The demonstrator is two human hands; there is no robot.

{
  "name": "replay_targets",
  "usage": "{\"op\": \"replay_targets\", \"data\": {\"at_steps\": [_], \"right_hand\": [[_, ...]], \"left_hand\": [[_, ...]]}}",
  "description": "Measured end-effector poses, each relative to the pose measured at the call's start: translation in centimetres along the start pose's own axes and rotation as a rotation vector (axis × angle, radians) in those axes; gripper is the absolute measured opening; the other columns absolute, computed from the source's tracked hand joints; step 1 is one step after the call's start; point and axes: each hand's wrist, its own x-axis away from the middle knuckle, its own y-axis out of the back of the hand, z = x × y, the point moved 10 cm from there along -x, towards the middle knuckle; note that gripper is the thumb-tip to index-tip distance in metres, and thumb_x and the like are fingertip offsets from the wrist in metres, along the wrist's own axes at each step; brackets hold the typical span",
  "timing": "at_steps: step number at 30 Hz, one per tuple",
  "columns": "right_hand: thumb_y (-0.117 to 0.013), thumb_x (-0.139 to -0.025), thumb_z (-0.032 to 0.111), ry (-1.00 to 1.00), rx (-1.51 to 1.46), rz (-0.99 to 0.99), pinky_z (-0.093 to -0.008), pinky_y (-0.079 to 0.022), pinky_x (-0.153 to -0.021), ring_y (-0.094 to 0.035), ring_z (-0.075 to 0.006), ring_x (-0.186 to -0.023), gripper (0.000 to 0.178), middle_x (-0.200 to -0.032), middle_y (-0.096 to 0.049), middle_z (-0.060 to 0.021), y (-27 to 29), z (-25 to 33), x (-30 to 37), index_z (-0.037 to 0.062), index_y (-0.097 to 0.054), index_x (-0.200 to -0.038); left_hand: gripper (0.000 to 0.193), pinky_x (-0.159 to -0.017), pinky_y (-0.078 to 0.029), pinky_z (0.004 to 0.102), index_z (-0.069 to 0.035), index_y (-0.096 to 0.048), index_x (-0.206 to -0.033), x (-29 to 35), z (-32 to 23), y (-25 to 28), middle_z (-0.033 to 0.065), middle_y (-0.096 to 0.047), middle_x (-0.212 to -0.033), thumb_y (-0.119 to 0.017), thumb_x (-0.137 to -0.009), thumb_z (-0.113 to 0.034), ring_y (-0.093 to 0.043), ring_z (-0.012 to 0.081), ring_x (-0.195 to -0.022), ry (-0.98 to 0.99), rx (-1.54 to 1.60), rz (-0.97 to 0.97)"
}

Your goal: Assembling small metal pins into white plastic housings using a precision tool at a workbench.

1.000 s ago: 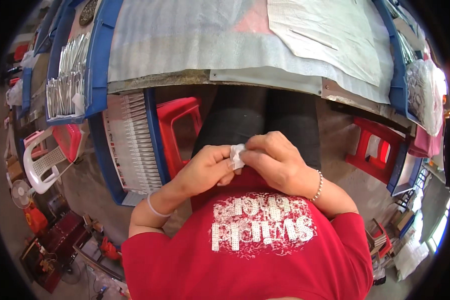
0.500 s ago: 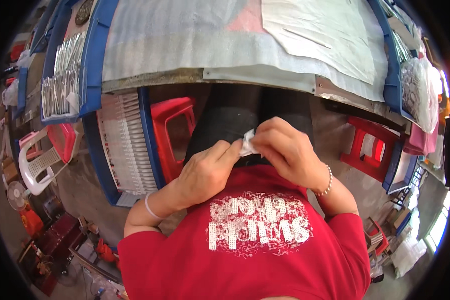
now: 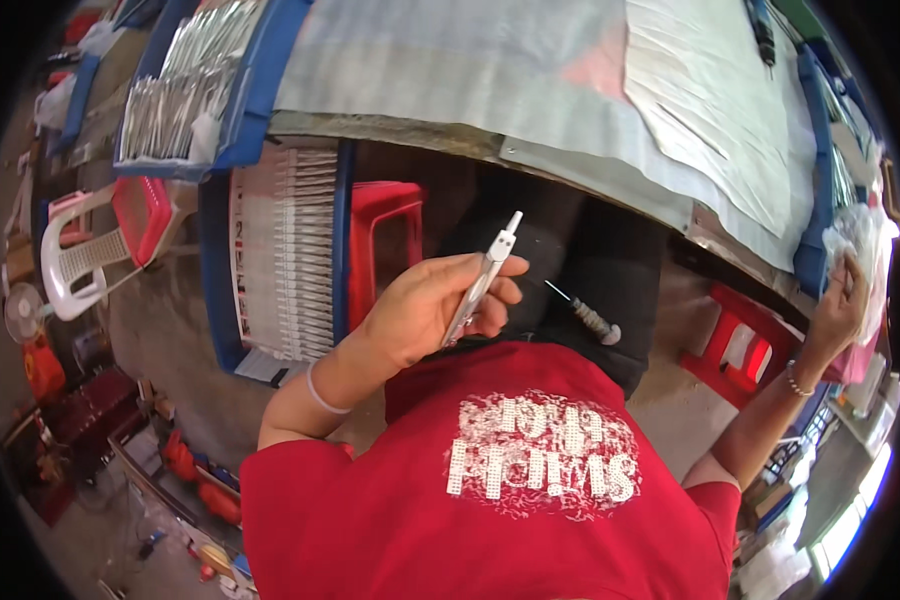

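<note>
My left hand (image 3: 450,305) is closed around a silver metal drawing compass (image 3: 485,275), its hinge end pointing up and away from me. The compass's lower end lies against my palm, partly covered by my fingers. Across my dark trousers lies a small screwdriver (image 3: 592,318) with a thin shaft and a mottled pale handle. My right hand (image 3: 838,312) is stretched far out to the right, against a clear plastic bag (image 3: 875,270) at the table's side. Its fingertips merge with the bag, so whether they grip anything cannot be made out.
Ahead is a table (image 3: 450,90) covered in pale foam sheet. Blue trays of metal parts (image 3: 185,110) flank it. A blue crate (image 3: 220,300) with rows of slim metal pieces stands left of my legs, beside a red stool (image 3: 385,240). Another red stool (image 3: 735,345) stands right.
My hands have parted; the crumpled white piece between them no longer shows. My right hand has moved far right to the bag. The compass and the screwdriver now show, and the view has shifted.
</note>
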Motion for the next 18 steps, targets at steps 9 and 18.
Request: {"op": "replay_targets", "data": {"at_steps": [9,18], "right_hand": [[-0.053,-0.095,0.01,-0.204,-0.173,0.641,-0.0247,-0.044,-0.075,-0.056,-0.0129,-0.083,0.022,-0.095,-0.062,-0.0049,-7.1,-20.1,-1.0,-0.0022,-0.06,-0.112],[-0.052,-0.092,0.008,0.28,0.403,0.32,-0.0335,-0.046,-0.087,-0.061,-0.024,-0.098,0.027,-0.11,-0.065,-0.0142,-0.7,2.8,-3.4,-0.0014,-0.061,-0.116]], "left_hand": [[0.062,-0.096,-0.048,0.0384,0.005,-0.046,-0.13,0.0,0.9,1.2,0.0147,-0.061,-0.115,-0.036,-0.1,-0.048,-0.061,0.0249,-0.107,0.029,0.386,0.17],[0.034,-0.087,-0.053,0.0335,0.004,-0.049,-0.125,0.8,0.0,3.9,0.0165,-0.062,-0.109,-0.05,-0.096,-0.014,-0.064,0.0242,-0.098,-0.058,0.22,0.085]]}}
